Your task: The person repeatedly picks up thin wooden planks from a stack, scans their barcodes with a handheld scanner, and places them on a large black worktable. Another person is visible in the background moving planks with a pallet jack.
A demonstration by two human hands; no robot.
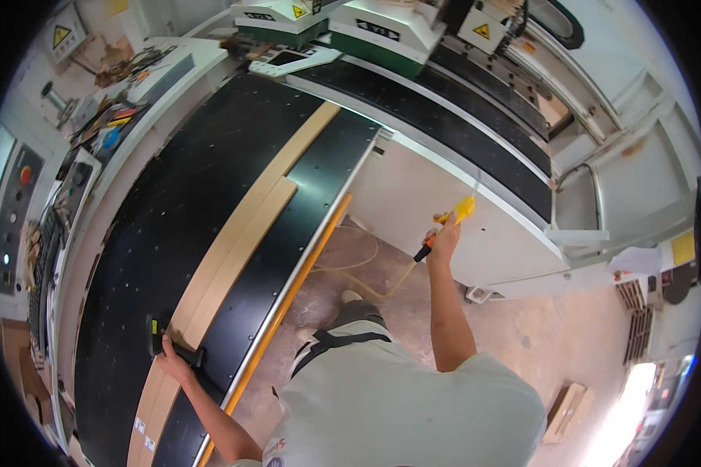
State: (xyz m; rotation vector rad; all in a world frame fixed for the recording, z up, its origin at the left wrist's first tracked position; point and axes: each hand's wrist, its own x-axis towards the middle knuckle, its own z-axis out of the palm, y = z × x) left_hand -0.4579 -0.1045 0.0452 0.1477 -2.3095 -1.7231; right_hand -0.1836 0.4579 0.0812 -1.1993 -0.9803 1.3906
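Observation:
My right hand (444, 240) is closed around a yellow air blow gun (465, 208), held out over the gap beside the white machine panel. A pale hose (401, 282) runs from its orange and black fitting down towards the floor. My left hand (174, 361) grips a black handheld device (154, 335) with a yellow-green label, possibly a scanner; the fingers partly hide its shape. It is over two long light-wood strips (224, 247) lying side by side on the black table (163, 210). One strip reaches farther than the other. Small white labels (144, 434) sit at their near ends.
An orange bar (292, 286) edges the table. White machine heads (382, 31) stand at the far side above black beds. At left are a control panel (14, 210) and a cluttered tool shelf (121, 117). A wooden piece (566, 411) lies on the floor at right.

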